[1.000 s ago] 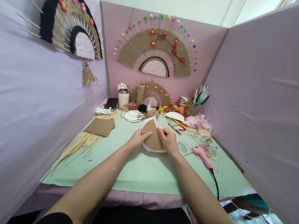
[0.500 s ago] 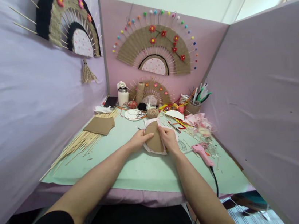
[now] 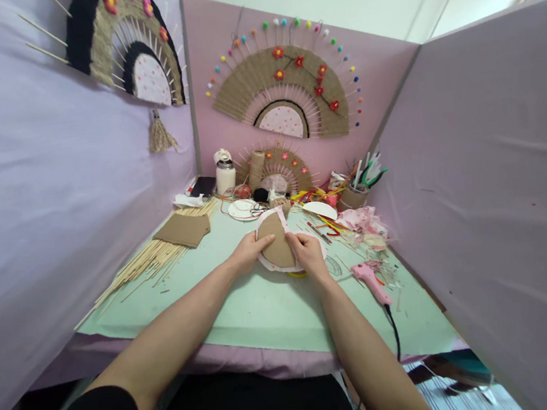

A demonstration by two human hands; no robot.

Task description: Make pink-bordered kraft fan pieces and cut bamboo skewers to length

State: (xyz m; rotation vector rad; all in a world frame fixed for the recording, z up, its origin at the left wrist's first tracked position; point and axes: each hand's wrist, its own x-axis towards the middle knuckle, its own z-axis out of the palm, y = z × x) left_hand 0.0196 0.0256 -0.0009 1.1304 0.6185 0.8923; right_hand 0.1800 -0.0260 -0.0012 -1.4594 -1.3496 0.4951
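Note:
A brown cardboard half-round (image 3: 275, 245) edged with white and pink cloth stands tilted up above the green table mat (image 3: 247, 309). My left hand (image 3: 247, 251) grips its left edge, with fingers closed around the piece. My right hand (image 3: 306, 254) pinches the cloth border on the right side. A bit of yellow shows under the piece near my right hand.
A pink glue gun (image 3: 370, 282) lies at the right with its cord over the table edge. Bamboo sticks (image 3: 152, 258) and folded brown card (image 3: 183, 230) lie left. Twine, ribbons, a white bottle (image 3: 225, 173) and a tool cup (image 3: 353, 196) crowd the back. Purple partition walls with woven fans enclose the table.
Both hands have lifted and turned the cardboard piece a little to the left and up off the mat. The things on the table have stayed where they were.

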